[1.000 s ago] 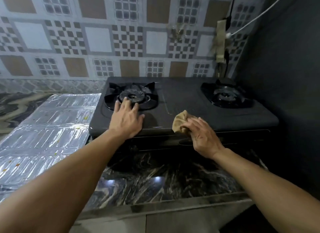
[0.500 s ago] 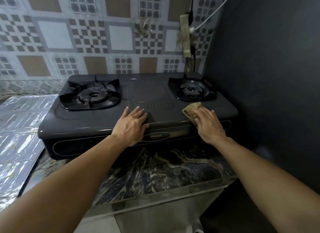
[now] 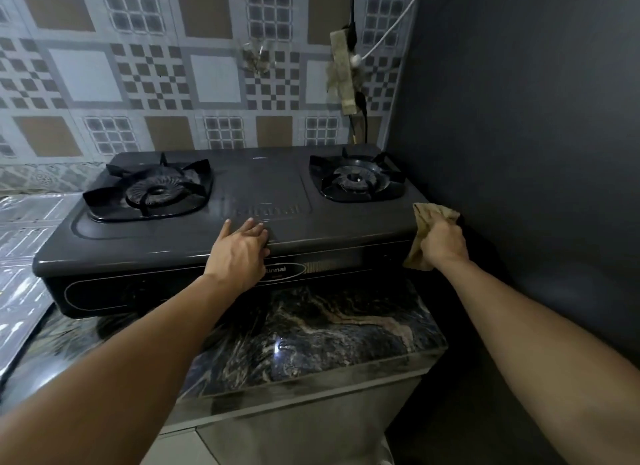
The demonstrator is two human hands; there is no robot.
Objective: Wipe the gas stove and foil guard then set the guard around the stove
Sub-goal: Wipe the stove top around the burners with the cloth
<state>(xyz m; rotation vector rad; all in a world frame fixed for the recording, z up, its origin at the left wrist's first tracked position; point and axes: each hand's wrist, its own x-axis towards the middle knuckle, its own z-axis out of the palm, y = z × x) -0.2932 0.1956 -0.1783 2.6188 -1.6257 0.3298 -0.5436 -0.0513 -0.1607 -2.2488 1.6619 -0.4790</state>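
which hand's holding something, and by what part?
Right hand grips the cloth around its bunched middle. Left hand holds nothing, resting on the stove.

A dark marble-patterned stone bench (image 3: 332, 329) with pale veins runs below a wall of grey, white and brown patterned tiles (image 3: 149, 73). A beige power strip (image 3: 343, 73) hangs there with black and white cables plugged in, beside a plain dark side wall (image 3: 519, 118).
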